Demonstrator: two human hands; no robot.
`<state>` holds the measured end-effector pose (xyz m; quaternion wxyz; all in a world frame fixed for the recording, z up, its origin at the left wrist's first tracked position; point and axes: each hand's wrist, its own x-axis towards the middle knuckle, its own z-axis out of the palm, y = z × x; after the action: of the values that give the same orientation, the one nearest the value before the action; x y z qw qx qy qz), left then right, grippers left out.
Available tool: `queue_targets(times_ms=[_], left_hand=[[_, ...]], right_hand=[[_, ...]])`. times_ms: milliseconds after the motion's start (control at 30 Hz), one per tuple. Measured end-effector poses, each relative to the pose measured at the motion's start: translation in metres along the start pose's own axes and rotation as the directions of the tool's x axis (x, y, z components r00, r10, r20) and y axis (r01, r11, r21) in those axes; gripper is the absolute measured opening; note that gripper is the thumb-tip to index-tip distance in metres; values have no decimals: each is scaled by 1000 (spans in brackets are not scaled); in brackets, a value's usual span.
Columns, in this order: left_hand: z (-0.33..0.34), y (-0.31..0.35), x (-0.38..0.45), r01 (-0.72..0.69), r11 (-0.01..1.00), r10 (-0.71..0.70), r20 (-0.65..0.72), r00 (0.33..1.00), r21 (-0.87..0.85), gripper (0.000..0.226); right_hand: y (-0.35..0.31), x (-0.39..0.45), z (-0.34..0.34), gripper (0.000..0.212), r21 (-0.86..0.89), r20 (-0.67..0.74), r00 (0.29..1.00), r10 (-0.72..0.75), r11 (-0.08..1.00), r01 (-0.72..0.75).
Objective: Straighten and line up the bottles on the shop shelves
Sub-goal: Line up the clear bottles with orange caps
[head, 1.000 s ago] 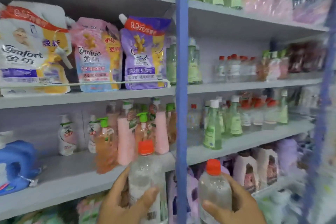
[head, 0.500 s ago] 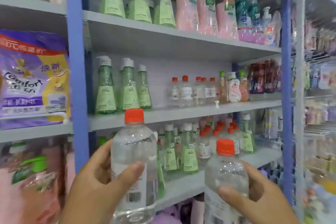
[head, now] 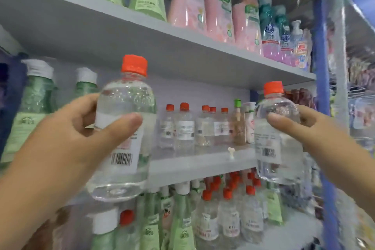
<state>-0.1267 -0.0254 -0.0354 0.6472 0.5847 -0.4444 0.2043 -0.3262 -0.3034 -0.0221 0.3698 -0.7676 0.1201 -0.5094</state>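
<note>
Hands are now lifting higher, left hand [head: 67, 138] gripping one clear red-capped bottle [head: 123, 134] at centre-left, right hand [head: 316, 138] gripping another [head: 278, 140] centre-right, approaching matching bottles [head: 192, 128] on middle shelf [head: 203, 163].

Two clear plastic bottles, the left bottle [head: 121, 140] and right bottle [head: 276, 138], have orange-red screw caps and white labels with black barcodes. Pale grey shelf boards [head: 192, 165] carry tall green bottles [head: 32, 107], tall pink bottles [head: 217, 12] and small clear red-capped bottles [head: 184, 128]; the metal upright [head: 322, 87] is blue.
</note>
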Motion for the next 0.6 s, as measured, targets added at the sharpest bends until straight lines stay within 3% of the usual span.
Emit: queue_targets(times_ms=[100, 200, 233, 333, 433, 533, 600], left_hand=[[28, -11, 23, 9, 986, -2, -45, 999, 164, 80], [57, -24, 45, 120, 945, -97, -88, 991, 304, 69], [65, -29, 52, 181, 920, -157, -96, 983, 349, 64], [79, -49, 73, 302, 827, -280, -119, 953, 474, 62], [95, -66, 84, 350, 722, -320, -161, 934, 596, 53], [107, -77, 94, 409, 616, -333, -247, 910, 674, 38], [105, -80, 101, 472, 564, -385, -290, 876, 677, 48]], right_hand=[[33, 55, -3, 39, -14, -3, 999, 32, 999, -32], [78, 108, -4, 52, -30, 21, 998, 53, 998, -53], [93, 123, -5, 56, -60, 47, 997, 64, 996, -61], [135, 170, -8, 97, -122, 123, 990, 67, 991, -52], [169, 207, -11, 107, -139, 155, 986, 65, 989, -43], [204, 235, -13, 135, -196, 171, 981, 86, 979, -52], [226, 253, -9, 142, -207, 192, 975, 116, 975, -75]])
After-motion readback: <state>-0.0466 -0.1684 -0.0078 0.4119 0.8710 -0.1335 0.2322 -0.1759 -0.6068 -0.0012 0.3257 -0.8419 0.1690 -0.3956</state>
